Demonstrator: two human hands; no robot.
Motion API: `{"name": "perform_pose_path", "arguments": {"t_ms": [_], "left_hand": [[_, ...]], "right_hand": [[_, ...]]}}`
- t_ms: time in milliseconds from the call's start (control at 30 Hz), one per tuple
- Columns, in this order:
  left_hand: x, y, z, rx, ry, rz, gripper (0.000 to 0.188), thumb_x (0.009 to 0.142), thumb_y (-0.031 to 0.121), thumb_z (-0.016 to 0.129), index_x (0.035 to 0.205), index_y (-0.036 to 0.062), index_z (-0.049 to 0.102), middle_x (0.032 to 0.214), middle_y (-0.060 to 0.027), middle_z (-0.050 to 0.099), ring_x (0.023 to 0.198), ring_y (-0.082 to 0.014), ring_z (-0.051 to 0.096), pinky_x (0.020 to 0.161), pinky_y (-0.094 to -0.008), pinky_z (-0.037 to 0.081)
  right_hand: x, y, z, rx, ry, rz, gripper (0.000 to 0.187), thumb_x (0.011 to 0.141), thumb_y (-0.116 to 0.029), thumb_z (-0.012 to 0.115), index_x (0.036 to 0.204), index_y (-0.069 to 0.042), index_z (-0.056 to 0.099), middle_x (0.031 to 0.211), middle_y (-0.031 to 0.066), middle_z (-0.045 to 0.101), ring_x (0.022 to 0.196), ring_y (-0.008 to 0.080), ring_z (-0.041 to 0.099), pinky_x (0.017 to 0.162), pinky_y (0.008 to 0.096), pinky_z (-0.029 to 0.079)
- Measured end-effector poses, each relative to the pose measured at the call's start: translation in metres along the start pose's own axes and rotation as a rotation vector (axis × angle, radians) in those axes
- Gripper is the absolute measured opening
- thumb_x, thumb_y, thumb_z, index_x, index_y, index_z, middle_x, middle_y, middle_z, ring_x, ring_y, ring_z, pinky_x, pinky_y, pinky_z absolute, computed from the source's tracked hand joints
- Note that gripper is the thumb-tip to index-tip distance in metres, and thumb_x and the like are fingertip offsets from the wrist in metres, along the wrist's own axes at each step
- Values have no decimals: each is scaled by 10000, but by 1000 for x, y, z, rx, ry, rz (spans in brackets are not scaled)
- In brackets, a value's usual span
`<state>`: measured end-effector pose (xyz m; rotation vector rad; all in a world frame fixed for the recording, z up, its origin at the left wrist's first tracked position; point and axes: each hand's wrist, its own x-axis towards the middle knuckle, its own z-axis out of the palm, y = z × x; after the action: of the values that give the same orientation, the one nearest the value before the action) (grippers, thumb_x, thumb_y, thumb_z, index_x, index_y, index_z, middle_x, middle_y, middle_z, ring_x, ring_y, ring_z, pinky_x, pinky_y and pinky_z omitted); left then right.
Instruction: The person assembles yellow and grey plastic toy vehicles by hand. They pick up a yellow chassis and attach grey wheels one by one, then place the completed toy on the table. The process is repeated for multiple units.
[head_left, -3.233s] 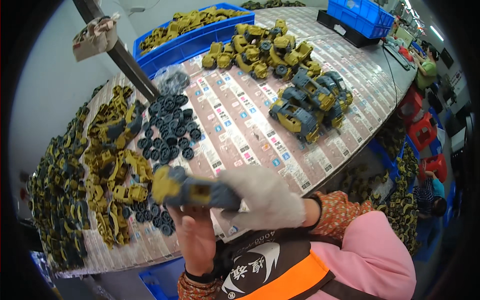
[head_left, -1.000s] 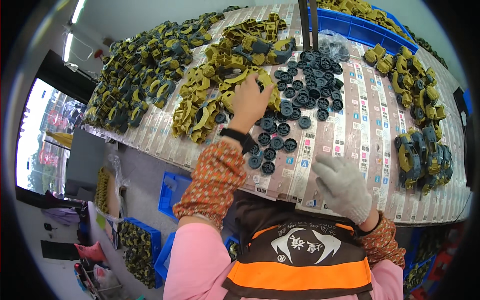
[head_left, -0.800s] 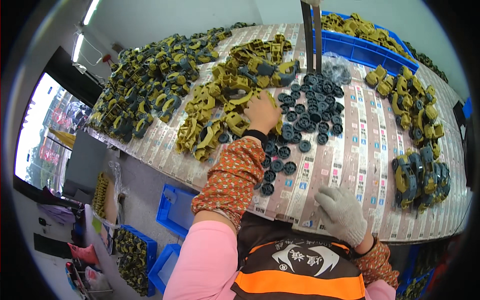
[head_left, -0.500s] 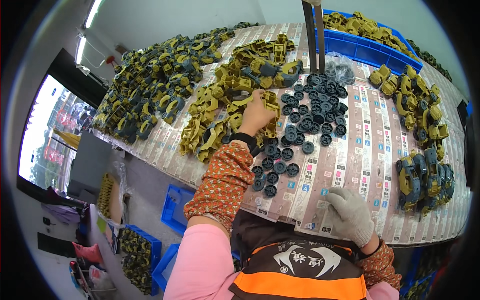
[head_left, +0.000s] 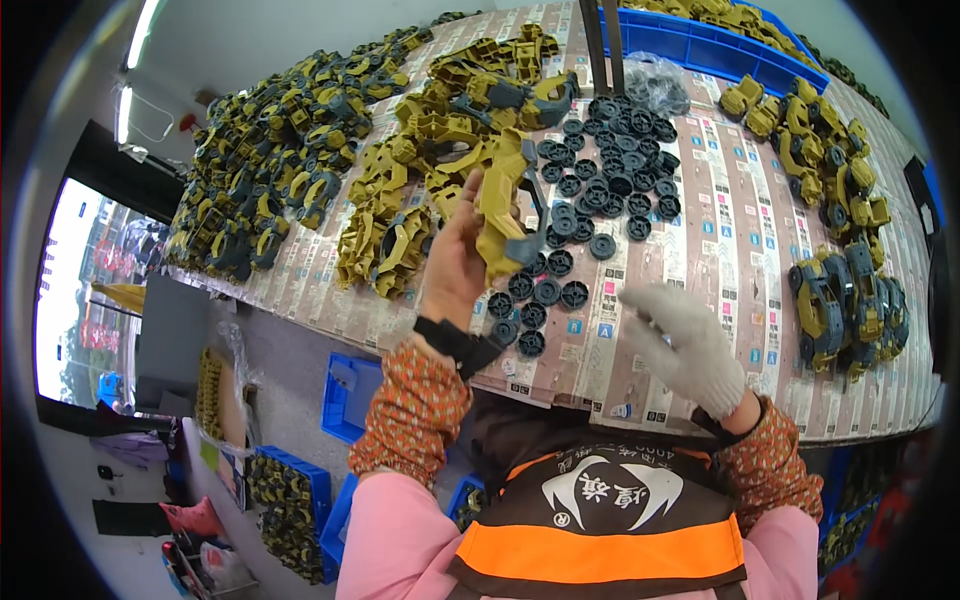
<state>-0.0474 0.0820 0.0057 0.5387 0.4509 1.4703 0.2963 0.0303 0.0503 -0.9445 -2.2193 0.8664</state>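
My left hand point(head_left: 458, 252), bare with a black wristband, is closed on a toy car body point(head_left: 508, 205) of olive yellow and dark grey plastic, lifted above the table. Over the near middle of the table is my right hand point(head_left: 682, 345) in a pale knit glove, holding nothing, fingers apart. Between the hands and farther back lie many loose dark toy wheels point(head_left: 612, 180), some stacked. Behind and left of my left hand spreads a pile of yellow car bodies point(head_left: 385, 215).
A large heap of yellow and grey toy cars point(head_left: 270, 150) covers the table's left side. More cars point(head_left: 850, 300) line the right side. At the back stand a blue crate point(head_left: 700, 50) of yellow parts, a clear plastic bag point(head_left: 655, 85) and a dark upright post point(head_left: 602, 50).
My left hand has picked a car body out of the pile and brought it nearer to me. My right hand has risen slightly, its fingers opening out.
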Motion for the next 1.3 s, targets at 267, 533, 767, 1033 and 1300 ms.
{"name": "perform_pose_path", "arguments": {"t_ms": [267,533,767,1033,1300], "left_hand": [[-86,-63,73,219,102,-28,682,1048,86,502,1669,176,235,1532,-171,526,1330,-299,603,1116,-485,519],[-135,-84,55,227,160,-52,661,1037,317,675,1597,120,384,1504,-136,567,1387,-284,572,1139,-472,491],[-164,-60,22,-155,288,-234,720,1084,651,444,1508,74,520,1388,-238,671,1125,-431,727,980,-561,603],[-165,-58,36,-56,255,-227,844,1042,741,441,1476,27,554,1303,-257,691,979,-382,744,833,-480,632],[-165,-63,37,-116,339,-270,646,1046,560,556,1397,21,615,1228,-206,741,1002,-340,766,851,-482,646]], "right_hand": [[42,-24,51,740,149,294,553,944,-213,803,1376,32,561,1134,169,726,1042,199,716,905,345,579],[24,-57,55,-97,153,-233,517,806,-155,815,1260,-13,615,1013,209,694,946,416,686,806,490,545],[69,24,21,-265,265,-121,151,879,-134,740,997,-57,686,885,162,631,892,385,661,785,479,540],[103,85,9,-758,-9,120,192,943,-149,645,1124,-137,706,1070,175,689,1011,366,721,831,487,598],[84,66,14,-686,20,149,230,898,-88,630,1107,9,634,1013,215,655,960,425,688,808,521,569]]}}
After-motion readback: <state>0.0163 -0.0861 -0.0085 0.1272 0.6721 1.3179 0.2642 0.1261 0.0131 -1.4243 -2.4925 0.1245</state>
